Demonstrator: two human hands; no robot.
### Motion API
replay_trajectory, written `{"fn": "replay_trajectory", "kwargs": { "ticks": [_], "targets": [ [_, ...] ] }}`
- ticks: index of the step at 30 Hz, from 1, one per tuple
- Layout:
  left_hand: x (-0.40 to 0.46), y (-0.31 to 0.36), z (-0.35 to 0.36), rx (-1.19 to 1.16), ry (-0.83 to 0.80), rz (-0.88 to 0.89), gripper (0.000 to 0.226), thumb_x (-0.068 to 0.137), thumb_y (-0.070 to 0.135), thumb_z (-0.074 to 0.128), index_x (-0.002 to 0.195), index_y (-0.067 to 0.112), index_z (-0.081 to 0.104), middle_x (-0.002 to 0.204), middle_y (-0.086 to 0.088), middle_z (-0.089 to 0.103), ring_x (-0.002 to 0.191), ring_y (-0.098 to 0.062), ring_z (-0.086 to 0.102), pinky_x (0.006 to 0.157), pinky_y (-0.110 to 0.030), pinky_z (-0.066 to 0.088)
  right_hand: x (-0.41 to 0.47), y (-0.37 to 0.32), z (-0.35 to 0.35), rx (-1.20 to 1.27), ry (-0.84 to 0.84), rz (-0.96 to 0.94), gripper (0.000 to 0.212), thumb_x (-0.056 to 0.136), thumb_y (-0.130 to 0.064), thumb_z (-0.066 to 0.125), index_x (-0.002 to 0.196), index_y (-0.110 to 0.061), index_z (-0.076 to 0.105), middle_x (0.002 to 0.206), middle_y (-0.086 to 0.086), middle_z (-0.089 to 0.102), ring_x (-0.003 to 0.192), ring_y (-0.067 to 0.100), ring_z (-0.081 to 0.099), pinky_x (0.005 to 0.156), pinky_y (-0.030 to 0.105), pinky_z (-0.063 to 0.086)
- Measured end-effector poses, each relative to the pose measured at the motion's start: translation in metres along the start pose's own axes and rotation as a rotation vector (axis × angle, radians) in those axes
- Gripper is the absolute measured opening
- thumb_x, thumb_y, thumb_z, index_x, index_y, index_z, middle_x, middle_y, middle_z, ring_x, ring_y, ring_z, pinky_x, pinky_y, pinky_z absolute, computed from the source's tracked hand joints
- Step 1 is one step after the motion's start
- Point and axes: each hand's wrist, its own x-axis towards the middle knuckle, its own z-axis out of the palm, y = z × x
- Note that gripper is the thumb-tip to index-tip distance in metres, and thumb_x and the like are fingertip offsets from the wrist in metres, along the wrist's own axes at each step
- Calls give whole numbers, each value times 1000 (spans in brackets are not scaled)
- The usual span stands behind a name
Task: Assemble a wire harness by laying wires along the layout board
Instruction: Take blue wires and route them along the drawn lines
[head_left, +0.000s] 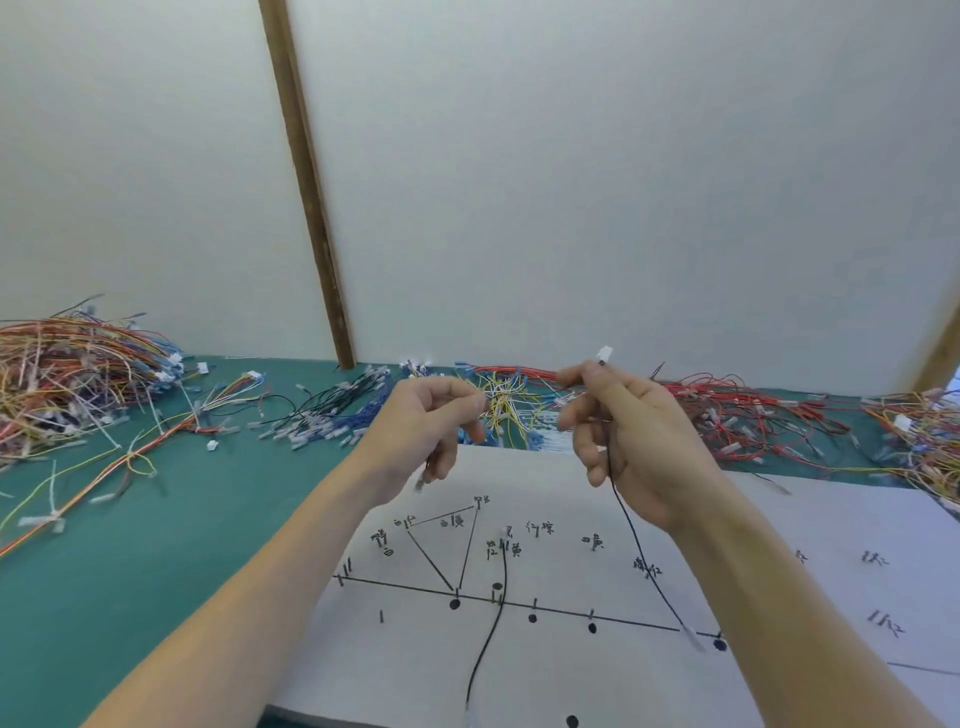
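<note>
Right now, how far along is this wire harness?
Early. One black wire already lies on the layout board. The right hand holds a second black wire with a white connector; the left hand pinches something small. The marked routes are otherwise bare.

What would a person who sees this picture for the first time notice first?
The two raised hands in the middle: the right hand pinches a thin black wire with a small white connector at its top, while the left hand has its fingers curled. Below them lies the white layout board with drawn lines and pegs. Behind, heaps of coloured wires spread along the green table.
</note>
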Motion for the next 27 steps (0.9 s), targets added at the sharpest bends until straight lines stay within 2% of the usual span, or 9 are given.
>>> {"fn": "replay_trajectory", "kwargs": {
  "ticks": [4,8,10,12,14,16,20,24,27],
  "targets": [
    [0,-21,10,-42,-126,-47,25,94,39,67,91,17,77,88,-16,76,42,-27,60,39,-26,46,3,25,5,86,5,143,28,104,-29,55,95,-13,76,83,6,70,44,12,48,36,23,43],
    [-10,-26,18,-46,-241,-36,30,97,46,65,94,18,73,92,-17,77,45,-29,64,38,-25,46,-6,38,5,76,-109,235,27,104,-27,57,103,-10,78,100,13,74,54,15,57,47,27,54],
    [-13,-26,19,-28,-232,-26,26,99,41,65,89,17,72,87,-16,76,42,-28,63,36,-24,44,-9,39,3,39,-143,244,27,102,-29,60,106,-9,78,99,12,73,61,16,61,52,29,57],
    [-15,-26,18,-27,-196,-31,24,98,34,67,83,16,72,76,-15,73,36,-23,58,33,-21,39,-10,40,2,-4,-96,222,25,100,-28,62,104,-10,79,93,9,69,67,16,62,57,31,58],
    [-16,-26,17,-60,-176,-40,21,95,30,68,81,15,73,67,-14,69,32,-19,54,32,-18,35,-9,41,1,-119,-24,158,21,98,-26,65,99,-12,80,85,3,62,70,15,56,65,30,57],
    [-15,-23,16,-111,-156,-41,20,93,29,68,78,17,73,63,-13,66,30,-18,52,32,-18,35,-9,40,1,-196,2,100,16,96,-24,69,93,-13,80,78,-2,62,70,14,51,64,26,51],
    [-16,-23,15,-162,-143,-39,18,91,27,69,77,17,73,61,-13,65,32,-21,55,34,-21,41,-11,36,2,-128,-14,53,12,92,-21,72,99,-14,78,80,3,69,70,15,59,62,23,50],
    [-17,-23,16,-164,-161,-62,22,89,34,70,75,17,71,63,-16,67,34,-24,57,36,-22,42,-14,32,2,2,-93,82,35,82,-25,76,110,-4,73,85,12,72,68,19,65,57,24,54],
    [-18,-22,14,-181,-206,-82,24,84,38,70,72,17,68,62,-18,66,36,-24,57,37,-22,43,-14,30,3,46,-112,104,25,80,-20,77,104,-13,78,89,15,73,68,21,69,59,24,58]
  ]
}}
